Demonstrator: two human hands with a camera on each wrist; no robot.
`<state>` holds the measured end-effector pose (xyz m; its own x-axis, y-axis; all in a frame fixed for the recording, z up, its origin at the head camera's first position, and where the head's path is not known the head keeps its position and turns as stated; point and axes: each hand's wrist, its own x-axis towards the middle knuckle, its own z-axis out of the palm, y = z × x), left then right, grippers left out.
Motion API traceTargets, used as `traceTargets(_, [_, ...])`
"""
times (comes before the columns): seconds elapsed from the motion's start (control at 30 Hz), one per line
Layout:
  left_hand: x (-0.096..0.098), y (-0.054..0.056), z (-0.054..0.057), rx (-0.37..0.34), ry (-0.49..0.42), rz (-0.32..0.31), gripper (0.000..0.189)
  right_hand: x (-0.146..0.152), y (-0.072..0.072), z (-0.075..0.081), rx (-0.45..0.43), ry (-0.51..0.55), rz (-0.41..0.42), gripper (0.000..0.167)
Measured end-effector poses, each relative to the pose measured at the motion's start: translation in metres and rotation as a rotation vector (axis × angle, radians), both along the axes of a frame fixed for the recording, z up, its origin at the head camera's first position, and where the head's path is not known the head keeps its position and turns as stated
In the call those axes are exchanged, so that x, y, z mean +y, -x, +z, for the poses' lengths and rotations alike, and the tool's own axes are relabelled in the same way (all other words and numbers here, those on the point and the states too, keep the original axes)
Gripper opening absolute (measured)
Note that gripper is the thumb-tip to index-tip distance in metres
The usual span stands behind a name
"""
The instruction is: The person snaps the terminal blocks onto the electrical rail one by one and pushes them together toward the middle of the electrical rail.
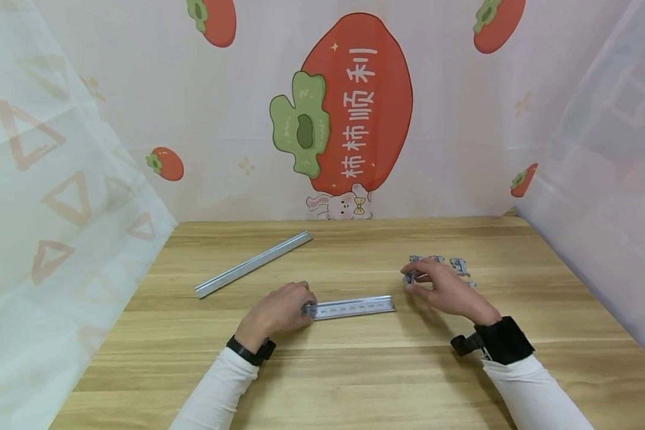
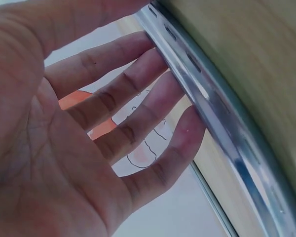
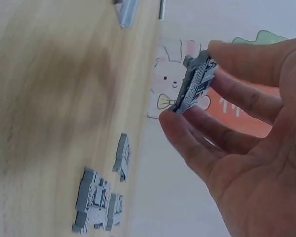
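Note:
My left hand (image 1: 282,310) holds the left end of a short slotted metal DIN rail (image 1: 355,307) that lies crosswise before me. In the left wrist view the fingertips (image 2: 190,123) press along one edge of the rail (image 2: 222,106), with the thumb toward its end at the top. Off to the right, my right hand (image 1: 445,288) pinches a small grey DIN-rail terminal block (image 3: 195,83) between thumb and fingers. The right wrist view shows that block held tilted above the table, its moulded side facing the palm.
Several more grey terminal blocks (image 1: 458,266) lie on the wooden table (image 1: 333,382) beyond and beside my right hand. A second, longer DIN rail (image 1: 254,264) rests diagonally at the back left. Printed cloth (image 1: 435,119) hangs behind the table and along both sides.

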<state>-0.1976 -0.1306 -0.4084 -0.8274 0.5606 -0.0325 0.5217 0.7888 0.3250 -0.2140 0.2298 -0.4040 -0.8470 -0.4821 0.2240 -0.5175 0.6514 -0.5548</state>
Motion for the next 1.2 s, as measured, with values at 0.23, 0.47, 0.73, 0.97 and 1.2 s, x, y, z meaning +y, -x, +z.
traceTargets(0.23, [0.002,-0.001,0.001,-0.024,0.003,-0.015,0.022,-0.002,-0.001,0.003,-0.062,0.129,0.042,0.036])
traceTargets(0.47, [0.004,-0.004,0.003,-0.041,0.005,-0.022,0.02,-0.006,-0.002,0.008,-0.088,0.214,0.054,0.035])
traceTargets(0.73, [0.006,-0.006,0.003,-0.055,-0.013,-0.047,0.015,-0.012,-0.005,0.011,-0.115,0.324,0.056,0.035])
traceTargets(0.97, [0.009,-0.007,0.003,-0.057,-0.011,-0.056,0.014,-0.019,-0.009,0.011,-0.141,0.436,0.104,0.038])
traceTargets(1.2, [0.012,-0.007,0.004,-0.056,-0.006,-0.062,0.012,-0.027,-0.011,0.013,-0.205,0.475,0.116,0.038])
